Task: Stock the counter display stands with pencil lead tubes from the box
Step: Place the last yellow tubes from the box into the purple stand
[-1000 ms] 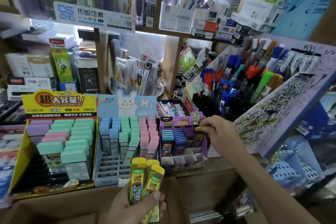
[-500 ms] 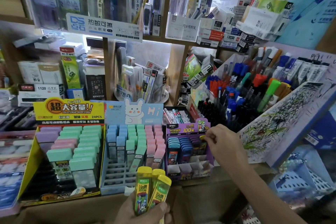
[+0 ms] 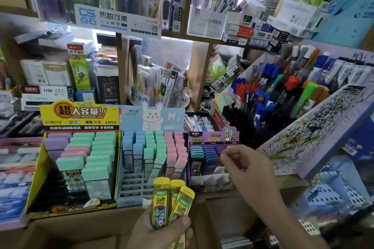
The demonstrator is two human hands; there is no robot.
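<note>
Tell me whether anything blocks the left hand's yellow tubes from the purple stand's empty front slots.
Only the right hand, which hangs over the purple stand's right side. The empty front slots left of it lie open, just beyond the yellow tubes in the left hand.

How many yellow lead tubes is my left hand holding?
3 yellow tubes in the left hand: leftmost tube, middle tube behind, tilted rightmost tube. Others may be hidden.

Left grip [image 3: 159, 230] was low and central, fingers curled round yellow tubes [image 3: 172, 200]. Right grip [image 3: 247, 166] was extended forward, fingertips bunched, hold unclear.
</note>
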